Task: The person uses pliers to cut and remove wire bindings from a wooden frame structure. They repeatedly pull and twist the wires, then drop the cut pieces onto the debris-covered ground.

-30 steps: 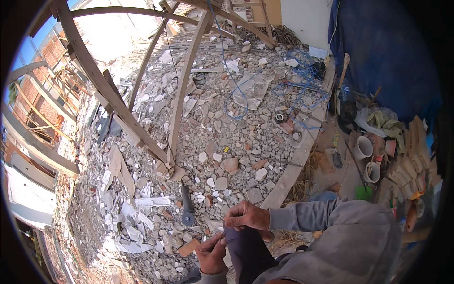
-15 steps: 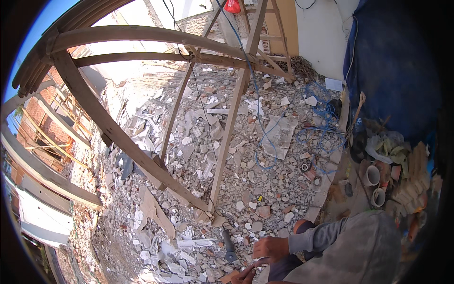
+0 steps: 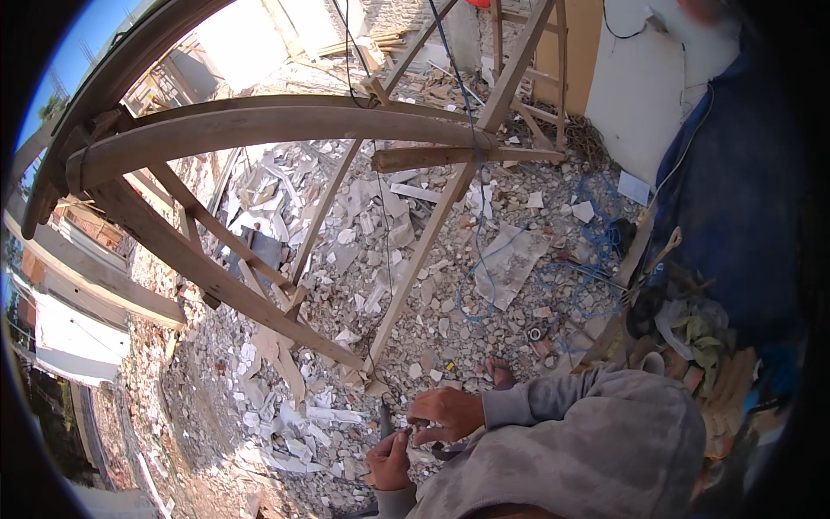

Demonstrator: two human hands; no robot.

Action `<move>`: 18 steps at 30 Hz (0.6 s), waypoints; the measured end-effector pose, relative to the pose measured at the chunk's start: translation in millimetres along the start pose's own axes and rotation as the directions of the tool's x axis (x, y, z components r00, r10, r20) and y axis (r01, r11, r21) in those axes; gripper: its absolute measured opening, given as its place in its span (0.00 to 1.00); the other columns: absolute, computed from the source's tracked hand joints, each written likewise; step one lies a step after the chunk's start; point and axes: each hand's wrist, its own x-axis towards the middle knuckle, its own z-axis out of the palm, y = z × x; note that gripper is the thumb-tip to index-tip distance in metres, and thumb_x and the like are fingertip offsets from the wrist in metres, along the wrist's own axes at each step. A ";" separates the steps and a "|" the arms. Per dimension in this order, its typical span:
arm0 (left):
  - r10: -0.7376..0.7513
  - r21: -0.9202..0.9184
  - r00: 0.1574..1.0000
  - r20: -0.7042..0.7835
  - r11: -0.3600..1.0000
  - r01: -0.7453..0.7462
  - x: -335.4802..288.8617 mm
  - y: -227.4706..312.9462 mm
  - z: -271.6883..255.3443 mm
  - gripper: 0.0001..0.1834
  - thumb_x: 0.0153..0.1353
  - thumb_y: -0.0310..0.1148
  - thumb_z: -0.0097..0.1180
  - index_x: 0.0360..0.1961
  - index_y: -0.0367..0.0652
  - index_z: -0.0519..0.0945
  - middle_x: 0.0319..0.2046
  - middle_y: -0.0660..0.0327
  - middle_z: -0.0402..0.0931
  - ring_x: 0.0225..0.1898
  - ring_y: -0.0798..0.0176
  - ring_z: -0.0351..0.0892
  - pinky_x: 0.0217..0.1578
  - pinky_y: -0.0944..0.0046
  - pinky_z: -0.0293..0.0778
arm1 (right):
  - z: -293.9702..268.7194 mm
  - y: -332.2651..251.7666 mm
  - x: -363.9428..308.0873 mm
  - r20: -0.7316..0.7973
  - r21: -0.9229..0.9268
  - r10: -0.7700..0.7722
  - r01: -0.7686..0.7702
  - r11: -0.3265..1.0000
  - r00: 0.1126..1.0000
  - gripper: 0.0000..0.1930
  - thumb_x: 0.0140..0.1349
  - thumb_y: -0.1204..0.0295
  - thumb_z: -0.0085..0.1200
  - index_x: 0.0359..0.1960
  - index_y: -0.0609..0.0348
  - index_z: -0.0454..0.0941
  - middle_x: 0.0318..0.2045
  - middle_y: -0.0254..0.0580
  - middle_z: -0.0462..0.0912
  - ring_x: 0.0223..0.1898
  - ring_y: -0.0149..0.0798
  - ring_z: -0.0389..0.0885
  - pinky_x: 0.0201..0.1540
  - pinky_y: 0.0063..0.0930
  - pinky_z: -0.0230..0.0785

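Observation:
My right hand (image 3: 448, 413), in a grey sleeve, is at the lower middle with its fingers bent round something small and dark. Just below and to the left, my left hand (image 3: 391, 464) is closed in a pinch, thumb and fingertips together. Both sets of fingertips come close to each other, and what lies between them is too small to name. Beside them on the rubble lies a long grey corded tool (image 3: 386, 420), partly hidden behind my hands.
A wooden frame of beams (image 3: 277, 125) and slanted posts (image 3: 424, 259) stands over broken rubble (image 3: 346, 285). Blue cord (image 3: 596, 277) lies to the right, near a blue tarp (image 3: 726, 199). A flat grey sheet (image 3: 510, 264) rests on the debris. A foot (image 3: 500, 372) shows beyond my right hand.
The view has shifted. My hands have come up from the lower edge and toward the left, and my left hand now shows more fully. The corded tool is more covered by them.

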 end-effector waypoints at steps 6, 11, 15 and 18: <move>0.230 0.044 0.965 0.129 0.970 -0.237 35.3 67.6 95.3 0.14 0.66 0.32 0.60 0.44 0.30 0.86 0.20 0.68 0.75 0.17 0.76 0.65 0.19 0.72 0.60 | -106.1 33.2 32.1 0.127 0.230 0.122 -0.149 0.962 0.984 0.15 0.70 0.62 0.55 0.29 0.60 0.77 0.19 0.36 0.75 0.21 0.39 0.76 0.25 0.33 0.68; 0.419 0.327 0.870 0.258 0.810 -0.487 70.5 112.0 118.5 0.10 0.63 0.24 0.61 0.43 0.30 0.87 0.33 0.57 0.87 0.35 0.69 0.82 0.37 0.68 0.76 | -141.6 55.4 50.5 0.508 0.637 0.477 -0.686 0.353 0.717 0.18 0.73 0.60 0.53 0.29 0.61 0.78 0.17 0.33 0.73 0.17 0.31 0.74 0.21 0.28 0.64; 0.345 0.249 0.925 0.159 0.893 -0.375 116.3 129.5 126.1 0.09 0.63 0.23 0.62 0.42 0.29 0.86 0.33 0.57 0.87 0.34 0.71 0.80 0.38 0.69 0.75 | -156.2 75.4 77.6 -0.219 -0.118 0.059 -0.086 0.989 0.974 0.18 0.67 0.57 0.59 0.27 0.60 0.78 0.18 0.43 0.77 0.20 0.41 0.78 0.25 0.34 0.70; 0.408 0.228 0.897 0.171 0.869 -0.439 156.2 140.5 131.3 0.09 0.64 0.24 0.62 0.41 0.29 0.86 0.32 0.59 0.85 0.33 0.72 0.78 0.35 0.70 0.74 | -179.4 96.3 105.0 -0.073 -0.368 -0.079 0.047 0.929 0.994 0.18 0.62 0.57 0.63 0.23 0.57 0.75 0.22 0.46 0.80 0.26 0.49 0.82 0.29 0.40 0.73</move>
